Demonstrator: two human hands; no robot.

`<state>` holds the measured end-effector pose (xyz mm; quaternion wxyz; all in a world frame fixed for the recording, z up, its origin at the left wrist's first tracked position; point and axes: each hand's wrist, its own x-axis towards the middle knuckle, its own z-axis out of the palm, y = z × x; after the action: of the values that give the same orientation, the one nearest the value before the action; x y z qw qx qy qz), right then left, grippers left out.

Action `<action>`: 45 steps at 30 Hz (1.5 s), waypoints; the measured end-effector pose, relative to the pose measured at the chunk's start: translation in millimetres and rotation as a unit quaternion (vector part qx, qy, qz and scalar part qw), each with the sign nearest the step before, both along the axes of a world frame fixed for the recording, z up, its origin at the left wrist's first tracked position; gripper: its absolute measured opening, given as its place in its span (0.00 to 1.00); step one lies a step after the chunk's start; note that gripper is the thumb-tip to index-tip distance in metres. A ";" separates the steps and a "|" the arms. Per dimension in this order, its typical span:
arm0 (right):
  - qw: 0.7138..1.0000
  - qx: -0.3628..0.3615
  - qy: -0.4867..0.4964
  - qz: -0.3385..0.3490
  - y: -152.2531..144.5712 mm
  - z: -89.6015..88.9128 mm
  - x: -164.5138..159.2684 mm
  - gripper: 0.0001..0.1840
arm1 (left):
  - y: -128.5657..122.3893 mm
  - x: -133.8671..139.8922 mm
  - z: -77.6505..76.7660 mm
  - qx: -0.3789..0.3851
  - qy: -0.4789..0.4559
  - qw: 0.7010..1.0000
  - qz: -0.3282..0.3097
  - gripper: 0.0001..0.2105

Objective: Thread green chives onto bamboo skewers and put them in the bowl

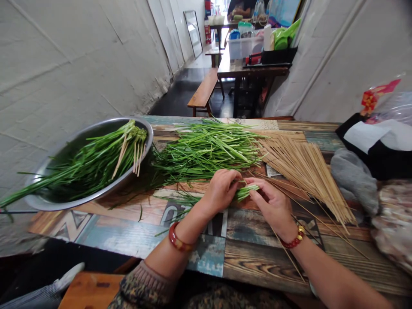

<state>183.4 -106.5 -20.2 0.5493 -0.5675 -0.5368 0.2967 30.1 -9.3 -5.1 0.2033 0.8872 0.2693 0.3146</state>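
The desk (254, 257) is the biggest thing, stretching across the middle and bottom of the frame. A big metal bowl (96, 195) sits at the left, and its sides seem to keep the long greens (93, 159) together, with a few sticks (119, 156) poking out at one end. A big green pile (209, 150) lies in the middle, and a fan of thin sticks (309, 180) lies right beside it, maybe so both are easy to reach. Below the pile, the left hand (223, 189) and the right hand (273, 204) pinch a small bunch (249, 191) of green stalks. They hold it near the pale ends, perhaps to keep those ends even. The fingers hide part of the bunch, and I can't tell if they pinch a stick too. The greens hide the bowl's bottom. The lumpy bag (394, 223) at the right edge is cut off.
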 end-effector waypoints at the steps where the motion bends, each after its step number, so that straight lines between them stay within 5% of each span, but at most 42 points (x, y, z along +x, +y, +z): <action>1: 1.000 0.000 0.002 -0.007 -0.4 0.7 0.1 0.07 | 0.6 0.0 -0.9 -0.010 -0.012 1.000 0.010 0.05; 12: 0.999 -0.010 0.026 0.035 -3.2 5.1 2.6 0.08 | -1.2 2.1 0.5 -0.031 -0.036 0.999 -0.002 0.09; 20: 0.983 -0.038 0.165 0.064 -2.1 -4.3 2.1 0.08 | 0.2 3.1 0.3 0.006 0.002 0.999 -0.044 0.10; 30: 0.989 -0.016 0.145 0.011 -3.6 -5.9 6.1 0.08 | 13.2 -14.1 6.5 0.107 0.118 0.980 0.118 0.18; 34: 0.991 -0.017 0.129 0.013 -2.5 -6.9 6.4 0.08 | 11.2 -12.8 11.9 0.073 0.079 0.993 0.044 0.25; 38: 0.994 -0.029 0.107 0.026 -3.3 -3.6 5.4 0.09 | 4.8 -6.2 15.2 0.009 0.001 0.998 -0.055 0.19; 45: 0.993 -0.009 0.115 0.033 -3.6 1.7 3.6 0.07 | 2.5 -3.6 13.6 -0.047 0.078 0.995 -0.046 0.10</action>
<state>187.0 -110.2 -18.4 0.5922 -0.5165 -0.4855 0.3832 26.5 -6.8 8.4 0.2379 0.9099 0.2577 0.2218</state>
